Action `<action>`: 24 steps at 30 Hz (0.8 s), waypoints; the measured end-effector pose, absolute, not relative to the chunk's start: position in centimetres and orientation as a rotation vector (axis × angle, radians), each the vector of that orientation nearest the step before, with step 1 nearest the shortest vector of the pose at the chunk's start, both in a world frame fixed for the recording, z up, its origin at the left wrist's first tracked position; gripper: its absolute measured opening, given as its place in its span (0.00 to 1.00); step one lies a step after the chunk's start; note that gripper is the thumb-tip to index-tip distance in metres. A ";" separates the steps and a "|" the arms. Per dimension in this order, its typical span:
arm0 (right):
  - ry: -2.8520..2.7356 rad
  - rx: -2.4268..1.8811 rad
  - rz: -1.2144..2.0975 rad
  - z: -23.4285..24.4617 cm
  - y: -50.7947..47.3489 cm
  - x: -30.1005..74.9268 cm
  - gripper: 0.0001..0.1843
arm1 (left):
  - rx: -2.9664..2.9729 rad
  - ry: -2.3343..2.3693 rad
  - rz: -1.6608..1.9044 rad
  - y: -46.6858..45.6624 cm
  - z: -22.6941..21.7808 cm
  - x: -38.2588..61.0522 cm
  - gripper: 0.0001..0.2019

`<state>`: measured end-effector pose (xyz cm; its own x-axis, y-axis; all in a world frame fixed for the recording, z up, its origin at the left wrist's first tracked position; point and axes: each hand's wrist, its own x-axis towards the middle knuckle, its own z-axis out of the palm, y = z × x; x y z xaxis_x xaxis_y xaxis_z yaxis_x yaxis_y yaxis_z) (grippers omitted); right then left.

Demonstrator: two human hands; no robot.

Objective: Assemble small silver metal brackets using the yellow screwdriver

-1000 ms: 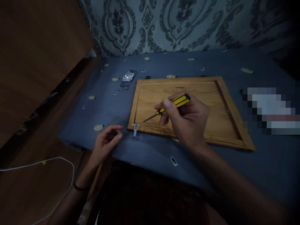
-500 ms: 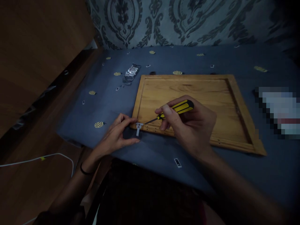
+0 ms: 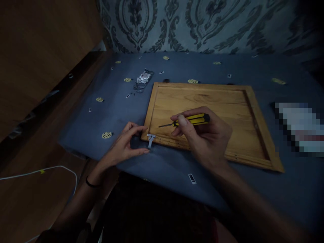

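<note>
Hinge (image 3: 151, 138), metal, head view: at the near left corner of a wooden panel (image 3: 220, 98), arm reaching past the edge, just beyond the gap between the left hand's (image 3: 124, 145) thumb and forefinger, which are spread wide; whether the thumb touches it, cannot tell. Screwdriver (image 3: 194, 119), yellow and black: gripped between thumb and fingers of the right hand (image 3: 209, 138), tip over the panel, near the hinge but apart.
</note>
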<state>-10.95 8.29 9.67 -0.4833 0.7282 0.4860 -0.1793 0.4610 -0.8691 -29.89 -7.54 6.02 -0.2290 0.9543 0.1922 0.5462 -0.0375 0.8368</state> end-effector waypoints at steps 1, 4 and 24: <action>-1.766 -0.481 1.180 9.5 8.4 -11.0 0.08 | 1.531 1.786 1.210 -7.5 6.2 -29.9 0.29; -1.814 -0.488 1.178 8.9 8.8 -11.3 0.06 | 1.382 1.777 1.267 -7.4 6.7 -29.9 0.24; -2.471 -0.229 0.542 4.0 13.5 -11.4 0.14 | 1.501 2.500 1.069 3.0 6.2 -39.9 0.13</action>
